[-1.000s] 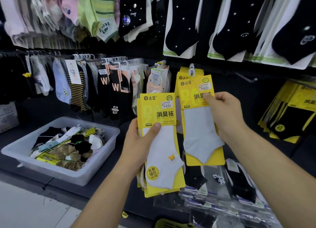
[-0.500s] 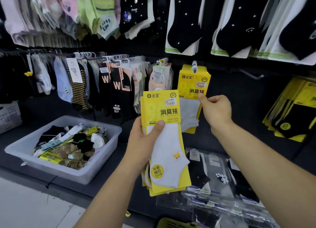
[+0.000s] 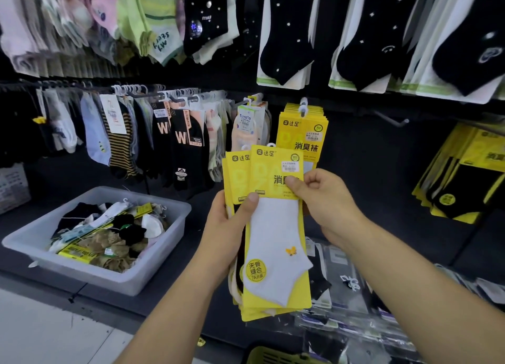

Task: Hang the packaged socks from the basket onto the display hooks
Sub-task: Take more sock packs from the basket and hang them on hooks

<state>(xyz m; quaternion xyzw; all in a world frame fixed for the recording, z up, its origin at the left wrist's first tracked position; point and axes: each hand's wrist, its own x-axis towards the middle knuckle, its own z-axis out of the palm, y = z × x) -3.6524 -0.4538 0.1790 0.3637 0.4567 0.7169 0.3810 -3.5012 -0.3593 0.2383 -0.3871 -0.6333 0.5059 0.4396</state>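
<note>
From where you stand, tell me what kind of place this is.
Most likely a shop's sock aisle: packaged socks hang on display hooks, price stickers mark the packs, and a restocking bin sits below.

Yellow sock pack (image 3: 276, 227) headed 达足 and 消臭袜 with round badge 无骨缝合 7A, hanging yellow pack (image 3: 303, 134) likewise marked, TuyoYa on pale card (image 3: 246, 123), W on black socks (image 3: 180, 137).

Two hands (image 3: 276, 219), one basket (image 3: 114, 276), one held yellow pack stack (image 3: 276, 254).
</note>
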